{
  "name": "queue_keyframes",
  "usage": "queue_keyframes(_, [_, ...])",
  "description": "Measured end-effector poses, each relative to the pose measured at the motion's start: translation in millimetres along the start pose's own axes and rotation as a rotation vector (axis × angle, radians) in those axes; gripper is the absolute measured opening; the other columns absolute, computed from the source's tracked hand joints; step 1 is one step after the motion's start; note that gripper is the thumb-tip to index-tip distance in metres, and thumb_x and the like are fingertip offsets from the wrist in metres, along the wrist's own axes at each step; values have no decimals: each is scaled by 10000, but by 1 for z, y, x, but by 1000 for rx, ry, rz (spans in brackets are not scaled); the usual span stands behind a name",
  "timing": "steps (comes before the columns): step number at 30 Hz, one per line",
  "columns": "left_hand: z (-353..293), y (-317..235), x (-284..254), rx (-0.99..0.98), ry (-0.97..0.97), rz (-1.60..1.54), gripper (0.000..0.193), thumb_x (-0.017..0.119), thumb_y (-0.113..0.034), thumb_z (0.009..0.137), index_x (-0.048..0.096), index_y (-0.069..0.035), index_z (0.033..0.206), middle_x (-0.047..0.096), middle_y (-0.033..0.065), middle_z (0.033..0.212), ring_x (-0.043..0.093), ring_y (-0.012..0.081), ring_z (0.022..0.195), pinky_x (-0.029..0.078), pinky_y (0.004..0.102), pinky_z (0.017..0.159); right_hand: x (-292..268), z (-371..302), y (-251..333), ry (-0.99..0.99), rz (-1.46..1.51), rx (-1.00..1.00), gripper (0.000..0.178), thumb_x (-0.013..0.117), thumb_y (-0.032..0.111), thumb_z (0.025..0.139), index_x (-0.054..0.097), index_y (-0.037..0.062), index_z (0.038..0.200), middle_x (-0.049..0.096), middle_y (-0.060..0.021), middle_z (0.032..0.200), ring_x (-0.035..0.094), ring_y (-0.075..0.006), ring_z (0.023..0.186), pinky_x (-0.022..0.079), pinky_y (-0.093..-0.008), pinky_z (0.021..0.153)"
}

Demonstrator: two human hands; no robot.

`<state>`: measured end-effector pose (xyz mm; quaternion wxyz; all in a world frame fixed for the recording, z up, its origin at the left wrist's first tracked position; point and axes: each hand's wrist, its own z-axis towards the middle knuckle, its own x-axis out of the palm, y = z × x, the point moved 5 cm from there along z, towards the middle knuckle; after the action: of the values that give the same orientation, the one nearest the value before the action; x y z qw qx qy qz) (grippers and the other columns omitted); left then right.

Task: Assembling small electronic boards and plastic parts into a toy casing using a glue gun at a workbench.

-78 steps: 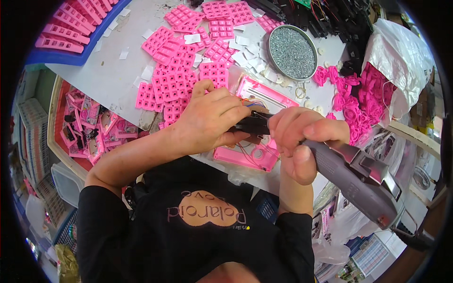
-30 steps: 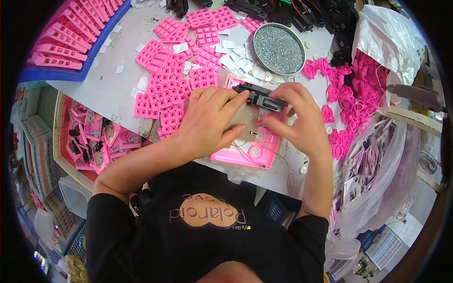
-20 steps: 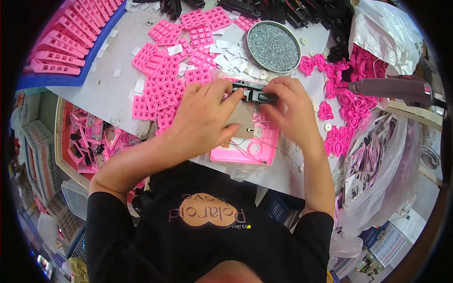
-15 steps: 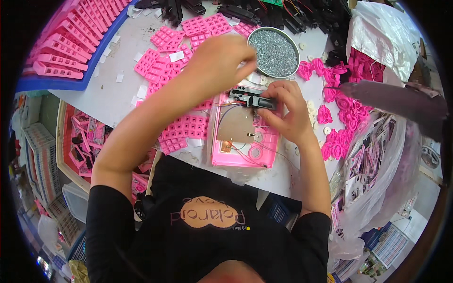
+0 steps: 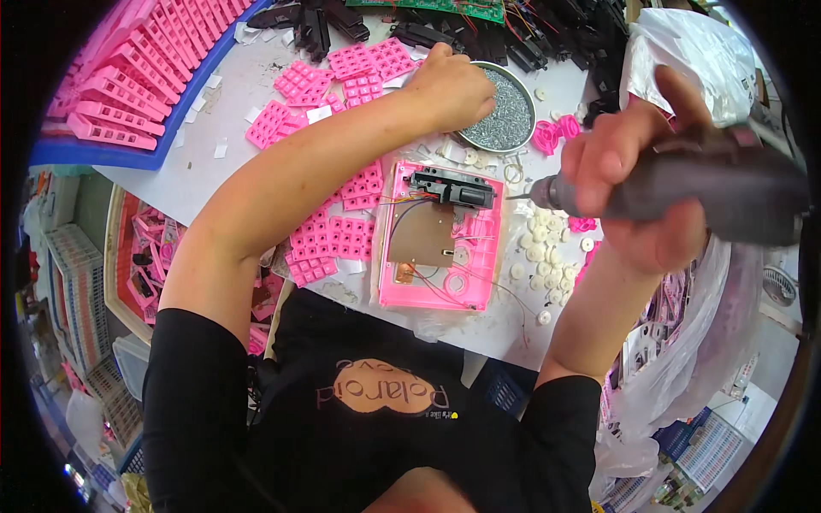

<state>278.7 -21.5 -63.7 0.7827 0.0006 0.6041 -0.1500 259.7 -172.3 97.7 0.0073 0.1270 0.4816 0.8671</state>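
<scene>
Right hand (image 5: 629, 141) ditched the black plastic module (image 5: 453, 186), now wrapped round a blurry grey power screwdriver (image 5: 735, 197), skinny bit | left hand (image 5: 453, 90) shifted over to the round dish (image 5: 534, 111) of shiny metal screws (image 5: 505, 124), fingers curled, can't tell if pinching any | module's inside the shallow glossy pink case (image 5: 419, 298), upper end, wires trailing

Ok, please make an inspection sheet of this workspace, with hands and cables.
Surface: pale table, stained.
Workpieces: open pink casing, black part across its far end.
Clutter: pink keypads left of the casing, white discs right of it.
Hands: left hand at round tin of small metal pieces, contact unclear; right hand grips blurred power screwdriver.
Cables: thin wires in the casing, some trailing out rightward.
Surroundings: blue tray with pink parts, upper left; white plastic bag, upper right.
</scene>
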Motion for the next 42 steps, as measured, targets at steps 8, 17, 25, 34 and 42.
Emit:
queue_keyframes(8, [-89,-36,-68,102,-274,-317,84,727,-191,846,689,-146,906,641,-9,791,609,209,858,342,436,891,-3,-41,-31,-722,-392,-12,394,639,122,911,470,-10,1242,596,-84,739,608,-213,666,544,-398,717])
queue_keyframes(17, [-129,-72,-71,-73,-99,-725,76,737,-112,815,735,-126,890,639,-6,724,602,172,726,341,397,862,54,-44,-29,-464,-90,-147,318,656,170,929,454,58,1148,474,-35,599,448,-151,515,419,-330,504])
queue_keyframes(25, [-128,-70,-73,-56,-130,-703,92,759,-118,776,731,-126,863,625,-13,704,591,176,707,339,397,836,51,-46,-35,-442,-83,-180,314,661,177,936,452,58,1138,500,-47,633,465,-151,540,437,-324,530])
queue_keyframes(34, [-121,-73,-59,-102,-153,-193,340,804,-236,740,649,-147,1029,634,-25,1034,566,192,1049,304,515,968,20,-49,-51,-594,-205,-245,290,661,117,933,456,22,1115,521,-74,642,490,-142,530,470,-331,533])
queue_keyframes(42, [-124,-69,-48,-90,-68,-183,339,802,-218,735,642,-149,1026,624,-27,1039,561,193,1075,288,561,1017,3,-55,-89,-703,-339,-10,145,597,59,916,497,47,1021,483,-46,630,442,-124,542,429,-325,547])
